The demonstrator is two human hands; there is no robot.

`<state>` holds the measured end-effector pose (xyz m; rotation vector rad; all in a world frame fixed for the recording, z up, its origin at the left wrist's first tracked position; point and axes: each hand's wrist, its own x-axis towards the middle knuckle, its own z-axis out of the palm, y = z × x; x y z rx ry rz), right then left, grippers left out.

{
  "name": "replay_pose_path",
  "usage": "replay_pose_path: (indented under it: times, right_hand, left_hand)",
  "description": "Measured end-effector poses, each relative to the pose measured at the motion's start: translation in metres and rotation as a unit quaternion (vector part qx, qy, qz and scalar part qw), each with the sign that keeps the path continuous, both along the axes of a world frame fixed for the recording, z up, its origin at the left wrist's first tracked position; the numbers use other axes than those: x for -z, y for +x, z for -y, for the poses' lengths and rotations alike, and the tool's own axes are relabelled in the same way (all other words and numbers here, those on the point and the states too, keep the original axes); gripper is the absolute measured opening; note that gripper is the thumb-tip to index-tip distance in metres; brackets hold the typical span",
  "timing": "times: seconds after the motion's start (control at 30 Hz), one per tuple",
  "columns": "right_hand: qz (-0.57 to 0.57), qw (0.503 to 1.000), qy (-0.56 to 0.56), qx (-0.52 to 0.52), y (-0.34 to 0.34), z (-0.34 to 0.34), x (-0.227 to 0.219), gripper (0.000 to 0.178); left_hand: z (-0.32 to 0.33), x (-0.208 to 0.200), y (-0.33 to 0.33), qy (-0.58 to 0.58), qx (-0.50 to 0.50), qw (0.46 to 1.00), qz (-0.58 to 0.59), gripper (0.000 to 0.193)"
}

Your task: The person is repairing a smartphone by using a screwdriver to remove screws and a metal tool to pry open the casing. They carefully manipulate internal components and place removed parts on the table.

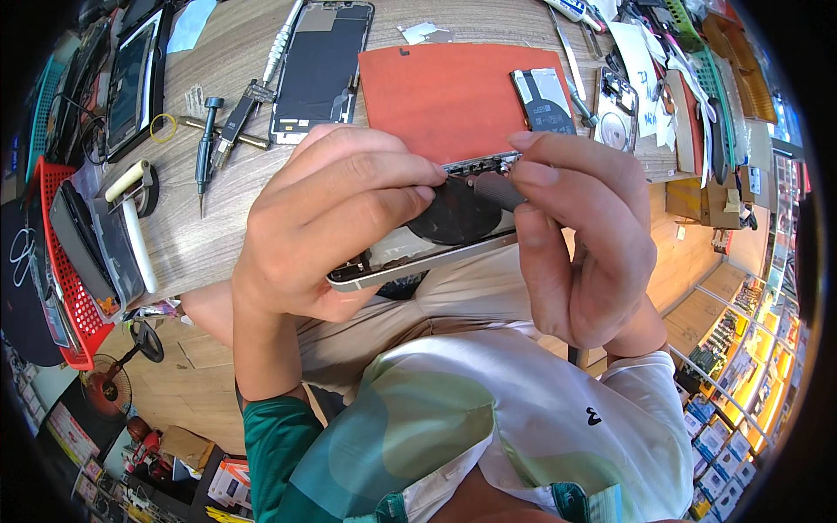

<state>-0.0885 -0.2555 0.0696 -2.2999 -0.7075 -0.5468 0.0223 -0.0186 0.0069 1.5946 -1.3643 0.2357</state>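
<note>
My left hand [327, 213] is closed round the left end of an opened phone housing [418, 264], with its fingertips at the phone's inner edge. The housing has a silver rim and a round black patch [453, 209] inside, and it is tilted over my lap. My right hand [588, 231] pinches a small dark grey textured piece [497, 190] against the housing's far side; what kind of part it is I cannot make out. My fingers hide both ends of the housing. Just beyond lies an orange-red mat [445, 100] with a phone battery [542, 100] on it.
A detached phone screen [321, 74] lies left of the mat. Screwdrivers [207, 152] and a metal tool [240, 122] are further left, beside a red perforated basket [65, 261]. Another phone housing [615, 113], tweezers [568, 52] and papers [635, 74] crowd the right.
</note>
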Motion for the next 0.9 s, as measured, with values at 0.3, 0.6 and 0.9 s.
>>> replay_pose_path:
  times: [0.3, 0.6, 0.9]
  right_hand:
    - [-0.001, 1.000, 0.002, -0.002, 0.0009, 0.0005, -0.0004, 0.030]
    - [-0.005, 1.000, 0.006, -0.003, 0.0003, 0.0003, -0.0009, 0.032]
    - [0.009, 0.999, 0.023, 0.044, -0.0043, -0.0074, 0.0061, 0.032]
  left_hand:
    - [0.0001, -0.0034, -0.0010, 0.001, 0.001, 1.000, -0.007, 0.040]
    - [0.0003, 0.0017, -0.0003, -0.007, -0.005, 1.000, 0.002, 0.041]
    - [0.0016, 0.0009, -0.0024, -0.005, -0.012, 1.000, -0.015, 0.041]
